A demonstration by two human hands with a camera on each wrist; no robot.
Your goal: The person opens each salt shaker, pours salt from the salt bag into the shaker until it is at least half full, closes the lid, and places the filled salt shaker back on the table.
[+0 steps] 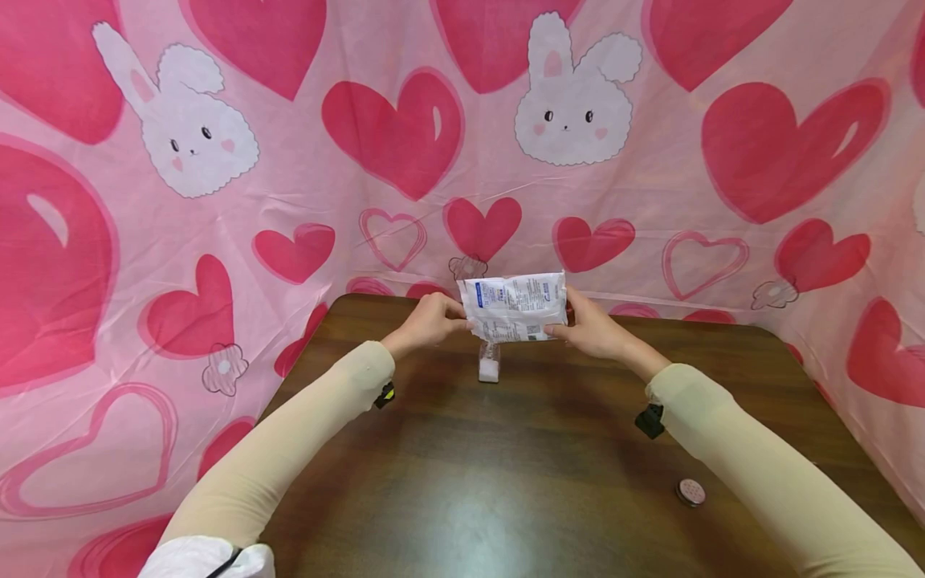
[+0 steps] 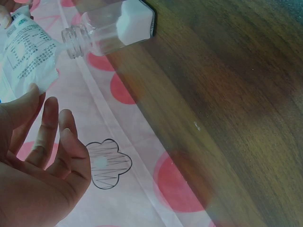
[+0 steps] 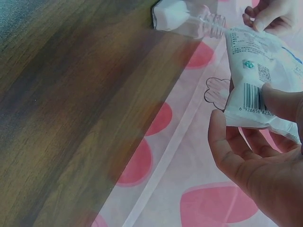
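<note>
A white printed plastic packet [image 1: 515,307] is held tilted above a clear jar [image 1: 489,363] standing on the table. White powder or fine grains fill the jar's lower part, and a thin white stream runs from the packet's corner into its open threaded mouth [image 2: 75,41]. My left hand [image 1: 431,323] pinches the packet near that corner between thumb and forefinger, its other fingers loosely bent. At the other end my right hand [image 1: 594,325] grips the packet, thumb over the barcode [image 3: 253,97] side and fingers beneath. In the head view the packet hides the jar's mouth.
A small round pinkish lid [image 1: 690,492] lies on the dark wooden table [image 1: 462,457] near the right forearm. Pink cloth [image 1: 484,177] with hearts and rabbits hangs behind the table and at its sides.
</note>
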